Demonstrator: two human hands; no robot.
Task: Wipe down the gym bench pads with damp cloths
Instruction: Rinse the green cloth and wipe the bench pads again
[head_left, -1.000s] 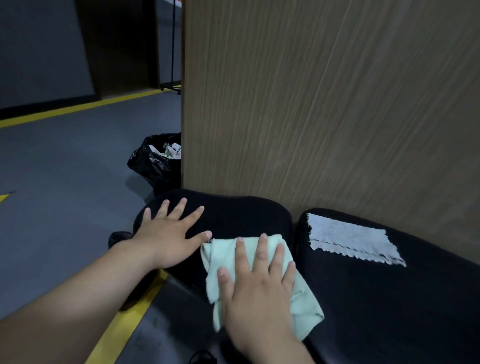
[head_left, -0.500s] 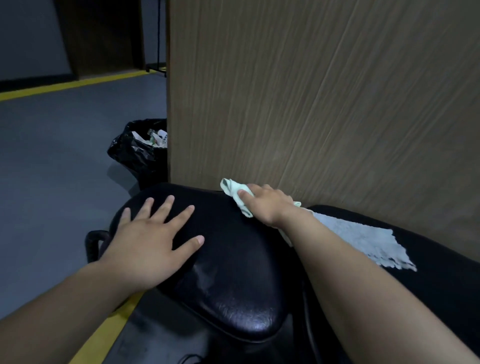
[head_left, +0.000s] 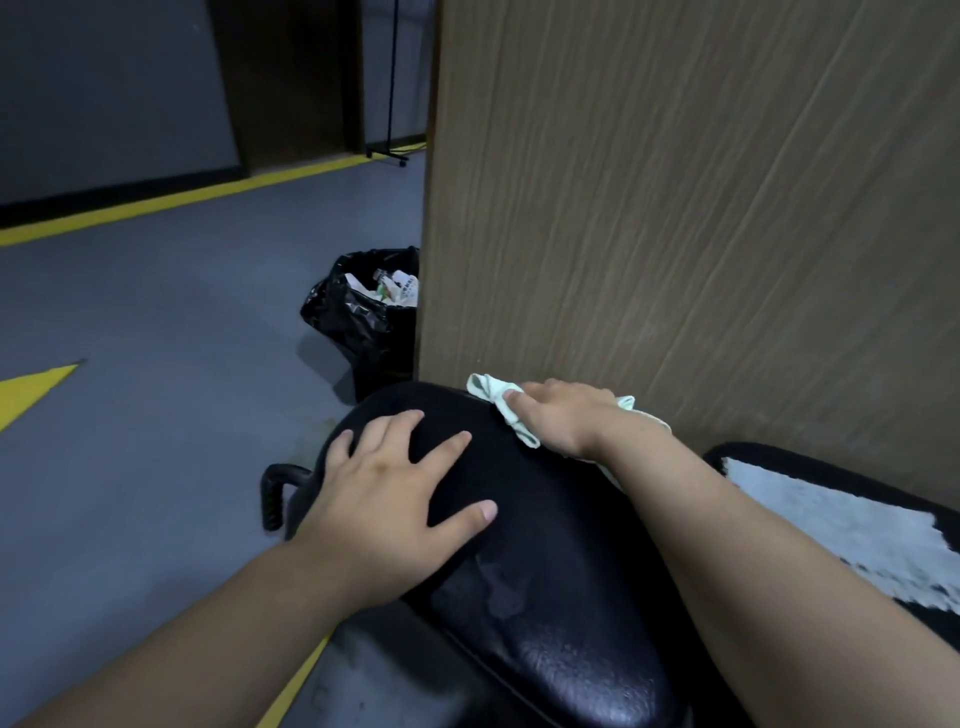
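Note:
A black bench pad (head_left: 545, 597) fills the lower middle, with a damp sheen on its near part. My right hand (head_left: 563, 418) presses a pale green cloth (head_left: 493, 397) onto the pad's far edge, close to the wooden panel. Bunched cloth sticks out to the left of my fingers and behind my wrist. My left hand (head_left: 395, 499) lies flat on the pad's left side with its fingers spread and nothing in it. A second black pad (head_left: 769, 457) at the right carries a grey-white cloth (head_left: 841, 535) lying flat.
A tall wooden panel (head_left: 701, 208) stands directly behind the pads. A black bin bag (head_left: 358, 312) with rubbish sits on the grey floor left of the panel. A black curved handle (head_left: 272, 493) juts from the bench's left end. Yellow floor lines (head_left: 156, 205) run across the floor.
My right hand has carried the green cloth from the pad's near edge up to its far edge by the panel. My left hand stayed flat on the pad. The view has shifted slightly.

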